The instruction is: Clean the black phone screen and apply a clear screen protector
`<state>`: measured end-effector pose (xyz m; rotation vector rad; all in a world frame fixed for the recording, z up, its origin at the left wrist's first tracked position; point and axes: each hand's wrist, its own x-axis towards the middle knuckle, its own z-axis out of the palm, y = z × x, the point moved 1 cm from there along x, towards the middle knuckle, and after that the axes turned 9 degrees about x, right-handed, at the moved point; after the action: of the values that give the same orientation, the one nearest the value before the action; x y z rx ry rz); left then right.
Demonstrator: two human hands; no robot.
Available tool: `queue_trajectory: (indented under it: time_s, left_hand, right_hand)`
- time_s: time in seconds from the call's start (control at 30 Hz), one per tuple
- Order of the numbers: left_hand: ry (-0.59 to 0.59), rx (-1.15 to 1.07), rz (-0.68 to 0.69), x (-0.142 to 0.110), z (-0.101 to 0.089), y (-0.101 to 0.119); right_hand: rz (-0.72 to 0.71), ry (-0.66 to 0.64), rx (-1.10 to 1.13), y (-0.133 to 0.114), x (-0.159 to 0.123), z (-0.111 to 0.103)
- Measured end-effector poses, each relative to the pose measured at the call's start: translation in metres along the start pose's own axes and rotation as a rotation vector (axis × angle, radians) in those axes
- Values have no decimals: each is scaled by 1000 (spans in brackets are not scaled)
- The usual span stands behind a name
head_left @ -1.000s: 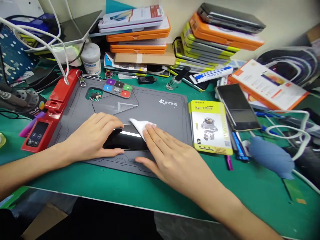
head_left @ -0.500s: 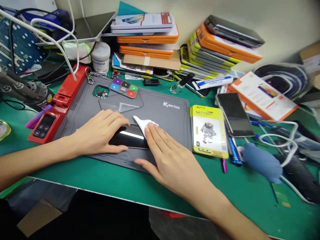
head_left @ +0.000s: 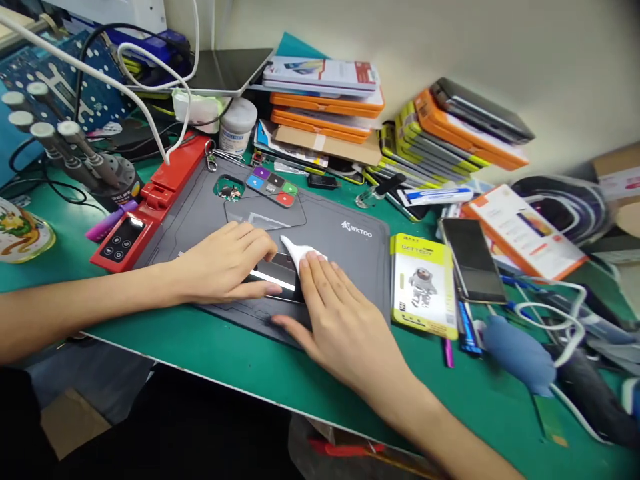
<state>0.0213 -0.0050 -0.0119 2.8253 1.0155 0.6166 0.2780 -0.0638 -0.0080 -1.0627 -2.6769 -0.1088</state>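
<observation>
Closer together now than in the earlier frames, the hands have narrowed the strip of dark glass between them, mostly because the left hand (head_left: 220,267) has crept along the phone (head_left: 286,272); the camera view has swung too. That leaves me less screen to see, with the white cloth (head_left: 301,253) at its right end. Taking the phone as my clock centre, it lies on the grey mat (head_left: 360,263), the yellow battery box (head_left: 425,287) at three o'clock. My left arm reaches in from nine, thumb and curled forefinger closed around the phone's long sides. My right hand (head_left: 350,320) comes from four, fingers together and flat on the cloth, thumb splayed toward seven, pressing rather than pinching.
</observation>
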Motion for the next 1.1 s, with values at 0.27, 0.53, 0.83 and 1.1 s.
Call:
queue_trajectory:
  time_s: [0.27, 0.53, 0.83, 1.1]
  left_hand:
    - [273, 75, 93, 0, -18, 8]
    - [366, 116, 383, -5, -18, 17]
    - [398, 131, 372, 2, -22, 12]
    - [370, 135, 379, 4, -21, 9]
  right_hand:
    - [-43, 38, -42, -28, -11, -4]
    - [-69, 53, 35, 2, 11, 1]
    - [-54, 44, 121, -29, -10, -2]
    - [3, -18, 203, -8, 9, 2]
